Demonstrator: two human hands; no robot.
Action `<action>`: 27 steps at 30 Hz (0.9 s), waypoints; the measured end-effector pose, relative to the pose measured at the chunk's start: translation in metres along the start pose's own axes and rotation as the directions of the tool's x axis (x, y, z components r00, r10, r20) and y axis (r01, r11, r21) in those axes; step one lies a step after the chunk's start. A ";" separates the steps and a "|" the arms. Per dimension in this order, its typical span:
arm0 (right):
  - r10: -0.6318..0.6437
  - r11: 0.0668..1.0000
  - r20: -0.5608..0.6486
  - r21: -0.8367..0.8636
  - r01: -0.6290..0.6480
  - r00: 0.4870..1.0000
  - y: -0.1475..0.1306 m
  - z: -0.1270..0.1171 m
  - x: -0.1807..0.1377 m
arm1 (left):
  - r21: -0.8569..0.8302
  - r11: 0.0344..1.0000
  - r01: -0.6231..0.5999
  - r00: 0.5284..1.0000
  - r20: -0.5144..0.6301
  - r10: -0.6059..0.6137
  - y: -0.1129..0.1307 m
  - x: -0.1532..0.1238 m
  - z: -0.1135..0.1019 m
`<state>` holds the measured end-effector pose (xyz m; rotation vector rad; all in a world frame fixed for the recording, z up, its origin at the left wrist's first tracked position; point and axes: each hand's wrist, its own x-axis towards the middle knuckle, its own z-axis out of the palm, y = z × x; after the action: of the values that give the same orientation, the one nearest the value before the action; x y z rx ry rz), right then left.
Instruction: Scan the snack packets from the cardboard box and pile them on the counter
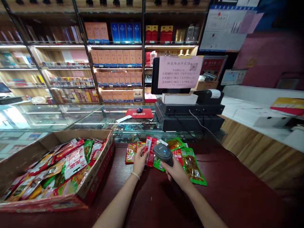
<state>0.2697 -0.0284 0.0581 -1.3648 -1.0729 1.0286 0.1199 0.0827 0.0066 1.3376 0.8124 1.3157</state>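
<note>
My left hand (140, 160) grips the edge of a red snack packet (151, 148), its white barcode side facing up. In my right hand (177, 172) is a dark barcode scanner (162, 152) with a small blue light on top, its head just right of the packet and partly covering it. Beneath and around them lie more snack packets: red-and-green ones (130, 153) at the left, and a green-edged packet (191, 166) at the right. Parts of the packets under the scanner are hidden.
An open cardboard box (99, 177) full of snack packets stands on the dark red table (152, 205) at the left. Behind are a glass counter (83, 115), a red mouse pad (147, 113), a cash drawer (190, 123) and a monitor (155, 76) with a pink paper sign. A cable hangs at the right.
</note>
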 end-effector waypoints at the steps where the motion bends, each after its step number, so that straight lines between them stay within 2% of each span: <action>1: 0.001 1.000 0.004 -0.010 -0.001 1.000 0.001 0.000 0.000 | 0.034 0.999 -0.021 1.000 0.012 0.020 0.002 0.000 0.000; 4: 0.008 1.000 0.016 -0.024 -0.008 1.000 0.001 0.000 0.000 | 0.060 0.997 -0.048 0.998 0.034 0.046 0.001 0.001 -0.001; 8: -0.004 0.999 -0.026 0.041 0.005 1.000 -0.004 -0.003 0.000 | -0.014 1.000 0.018 1.000 0.010 -0.018 -0.007 0.001 -0.002; 11: -0.049 0.994 -0.087 0.093 0.057 0.995 -0.012 -0.018 0.003 | 0.009 1.000 0.013 1.000 0.028 -0.014 -0.007 -0.002 -0.001; 14: -0.080 0.980 -0.203 0.165 0.115 0.976 -0.020 -0.041 0.007 | 0.088 0.996 -0.019 0.996 0.085 0.011 -0.001 -0.002 0.007; 19: -0.082 0.940 -0.332 0.288 0.183 0.940 -0.032 -0.073 0.006 | 0.242 0.966 -0.087 0.978 0.208 0.036 -0.001 0.006 0.040; 23: -0.076 0.920 -0.355 0.335 0.203 0.932 -0.037 -0.082 0.004 | 0.375 0.918 -0.131 0.975 0.218 0.049 -0.012 0.015 0.075; 25: -0.069 0.918 -0.356 0.344 0.200 0.932 -0.037 -0.082 0.004 | 0.479 0.853 -0.208 0.965 0.242 0.099 -0.016 0.016 0.088; 27: -0.070 0.915 -0.351 0.351 0.201 0.934 -0.037 -0.082 0.004 | 0.598 0.744 -0.299 0.949 0.270 0.165 -0.017 0.014 0.096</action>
<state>0.3484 -0.0419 0.0995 -1.0767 -0.6614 0.8135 0.2184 0.0798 0.0080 2.1390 1.0201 1.0962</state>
